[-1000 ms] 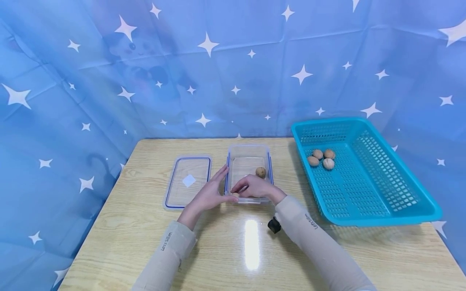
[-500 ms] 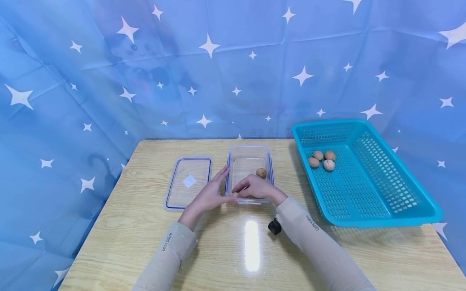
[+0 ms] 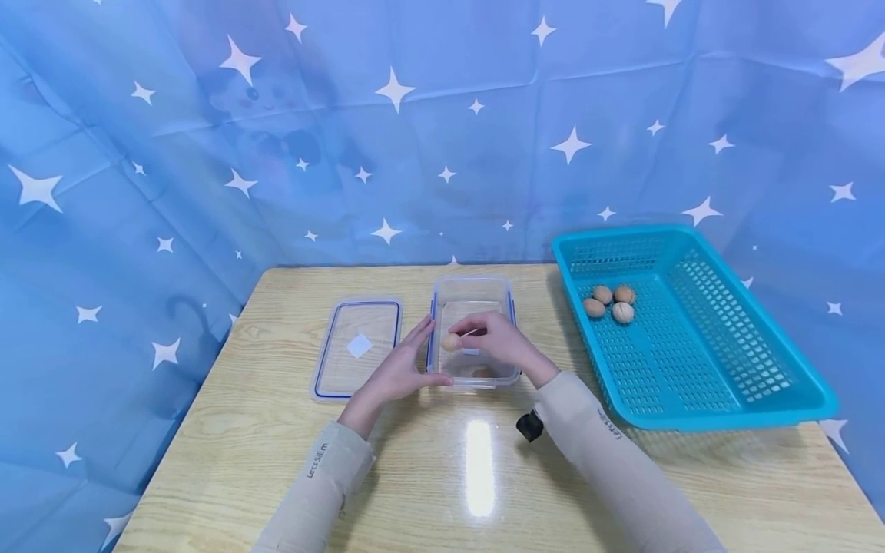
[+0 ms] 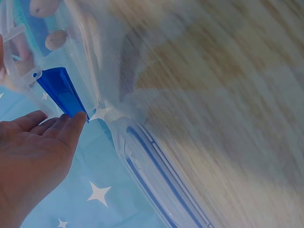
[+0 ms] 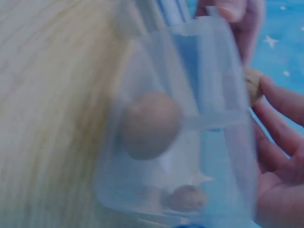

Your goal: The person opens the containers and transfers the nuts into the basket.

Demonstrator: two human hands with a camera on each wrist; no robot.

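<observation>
A clear plastic food container (image 3: 438, 380) with blue side clasps stands uncovered at the table's middle. My left hand (image 3: 397, 372) steadies it, fingers straight along its left wall by a blue clasp (image 4: 64, 92), thumb at the front corner. Over the container's inside, my right hand (image 3: 499, 338) pinches a walnut (image 3: 452, 342) between thumb and fingertips. Through the clear wall, the right wrist view shows a large walnut (image 5: 152, 124) and a smaller-looking one (image 5: 186, 198) lying inside. In the head view the right hand hides part of the container's interior.
Left of the container lies its clear lid (image 3: 359, 319) with a blue seal. A turquoise perforated basket (image 3: 712, 369) stands on the right, with several walnuts (image 3: 623, 312) in its left part. Behind the wooden table (image 3: 415, 476) hangs a blue star-patterned curtain (image 3: 484, 153).
My right hand has lifted the walnut from the container's near left corner and moved it upward and away from me. The left hand has stayed in place.
</observation>
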